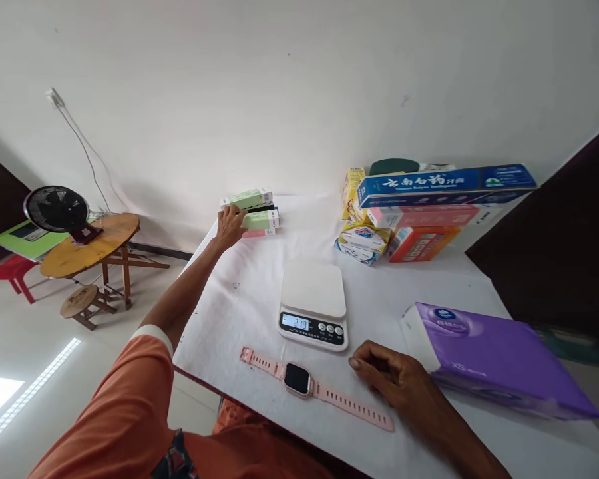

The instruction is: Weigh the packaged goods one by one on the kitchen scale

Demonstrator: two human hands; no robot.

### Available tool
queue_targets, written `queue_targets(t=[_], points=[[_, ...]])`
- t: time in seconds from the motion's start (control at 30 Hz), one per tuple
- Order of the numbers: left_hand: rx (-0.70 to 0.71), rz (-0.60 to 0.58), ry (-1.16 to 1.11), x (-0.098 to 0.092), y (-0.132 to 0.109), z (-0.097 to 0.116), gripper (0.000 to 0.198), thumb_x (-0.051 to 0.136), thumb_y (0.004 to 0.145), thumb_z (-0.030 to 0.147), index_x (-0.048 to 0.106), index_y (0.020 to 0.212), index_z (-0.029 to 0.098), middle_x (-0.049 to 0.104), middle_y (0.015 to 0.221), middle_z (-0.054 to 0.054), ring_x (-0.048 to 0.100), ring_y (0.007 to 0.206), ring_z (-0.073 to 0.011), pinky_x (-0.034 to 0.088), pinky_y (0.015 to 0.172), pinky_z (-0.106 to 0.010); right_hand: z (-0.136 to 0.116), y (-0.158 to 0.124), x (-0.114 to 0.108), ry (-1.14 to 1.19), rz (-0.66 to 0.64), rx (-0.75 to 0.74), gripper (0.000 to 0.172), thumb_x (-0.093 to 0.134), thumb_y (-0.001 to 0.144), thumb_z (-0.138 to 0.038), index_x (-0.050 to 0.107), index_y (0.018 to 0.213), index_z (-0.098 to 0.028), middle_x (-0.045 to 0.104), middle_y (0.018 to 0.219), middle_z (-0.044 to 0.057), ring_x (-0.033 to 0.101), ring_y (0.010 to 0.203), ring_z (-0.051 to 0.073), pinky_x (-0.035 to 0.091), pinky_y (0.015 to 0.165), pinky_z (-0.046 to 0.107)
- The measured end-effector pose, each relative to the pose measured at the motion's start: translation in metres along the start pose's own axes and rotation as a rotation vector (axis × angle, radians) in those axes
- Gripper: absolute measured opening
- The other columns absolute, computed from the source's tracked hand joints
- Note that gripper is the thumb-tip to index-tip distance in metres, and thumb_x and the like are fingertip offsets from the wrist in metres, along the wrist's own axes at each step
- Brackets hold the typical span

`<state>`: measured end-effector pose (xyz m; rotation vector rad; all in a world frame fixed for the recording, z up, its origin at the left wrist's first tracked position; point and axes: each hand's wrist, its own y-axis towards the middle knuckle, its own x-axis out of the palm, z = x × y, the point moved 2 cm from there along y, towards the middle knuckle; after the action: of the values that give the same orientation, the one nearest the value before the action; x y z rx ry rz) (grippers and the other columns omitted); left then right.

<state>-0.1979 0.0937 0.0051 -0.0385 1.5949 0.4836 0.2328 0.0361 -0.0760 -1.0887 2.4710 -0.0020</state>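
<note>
At the far left end of the table, my left hand (pixel 230 226) has its fingers round the end of a green-and-white box (pixel 260 220). Another pale green box (pixel 247 199) lies behind it, and a pink-and-white box (pixel 259 233) shows beneath. My right hand (pixel 397 376) rests on the table with fingers curled, and nothing shows in it. Close to that hand are a white digital scale (pixel 313 293), its pan bare and its display lit, and a pink-strapped smartwatch (pixel 297 378) laid out flat.
Stacked boxes stand at the back right, with a blue toothpaste box (pixel 444 185) on top and a yellow-and-white box (pixel 363 241) in front. A purple tissue pack (pixel 504 359) lies on the right. Beyond the table's left edge, a black fan (pixel 57 209) sits on a wooden table (pixel 114 229).
</note>
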Motion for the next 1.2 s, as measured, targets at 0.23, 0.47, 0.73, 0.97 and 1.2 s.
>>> queue_targets(t=[0.23, 0.47, 0.73, 0.97, 1.2], points=[[-0.073, 0.003, 0.031, 0.007, 0.007, 0.002, 0.033, 0.055, 0.095, 0.029, 0.064, 0.127, 0.026, 0.060, 0.137, -0.015, 0.050, 0.130, -0.0349, 0.036, 0.106, -0.047, -0.005, 0.002, -0.001, 0.023, 0.019, -0.045, 0.040, 0.060, 0.089, -0.059, 0.063, 0.076, -0.022, 0.059, 0.069, 0.001, 0.049, 0.064, 0.016, 0.041, 0.059, 0.028], [-0.048, 0.022, 0.040, -0.002, 0.008, 0.014, 0.036, 0.053, 0.096, 0.031, 0.062, 0.127, 0.015, 0.058, 0.134, -0.025, 0.051, 0.130, -0.0417, 0.038, 0.105, -0.053, -0.011, 0.002, -0.002, 0.088, 0.090, -0.132, 0.025, 0.065, 0.086, -0.042, 0.064, 0.076, -0.019, 0.061, 0.072, -0.001, 0.052, 0.068, 0.014, 0.041, 0.064, 0.027], [0.286, 0.062, -0.184, -0.038, 0.004, 0.110, 0.042, 0.063, 0.093, 0.041, 0.058, 0.131, 0.023, 0.061, 0.132, -0.015, 0.059, 0.123, -0.0348, 0.046, 0.105, -0.050, -0.011, 0.002, -0.006, 0.129, 0.106, -0.167, 0.014, 0.069, 0.080, -0.031, 0.068, 0.075, -0.018, 0.063, 0.070, -0.002, 0.055, 0.066, 0.013, 0.041, 0.063, 0.026], [0.863, -0.228, -0.346, -0.055, -0.087, 0.312, 0.087, 0.075, 0.080, 0.068, 0.044, 0.147, 0.021, 0.056, 0.143, -0.018, 0.053, 0.135, -0.0351, 0.041, 0.114, -0.051, -0.009, 0.001, -0.003, 0.107, 0.098, -0.201, 0.015, 0.066, 0.082, -0.031, 0.061, 0.073, -0.019, 0.062, 0.069, -0.001, 0.055, 0.067, 0.015, 0.040, 0.064, 0.027], [0.814, -0.371, -0.210, -0.028, -0.119, 0.374, 0.100, 0.079, 0.074, 0.064, 0.036, 0.149, 0.014, 0.056, 0.135, -0.023, 0.056, 0.124, -0.0404, 0.042, 0.104, -0.053, -0.007, 0.004, 0.001, 0.052, 0.113, -0.246, 0.014, 0.062, 0.082, -0.023, 0.052, 0.072, -0.021, 0.060, 0.071, -0.001, 0.055, 0.069, 0.016, 0.041, 0.067, 0.030]])
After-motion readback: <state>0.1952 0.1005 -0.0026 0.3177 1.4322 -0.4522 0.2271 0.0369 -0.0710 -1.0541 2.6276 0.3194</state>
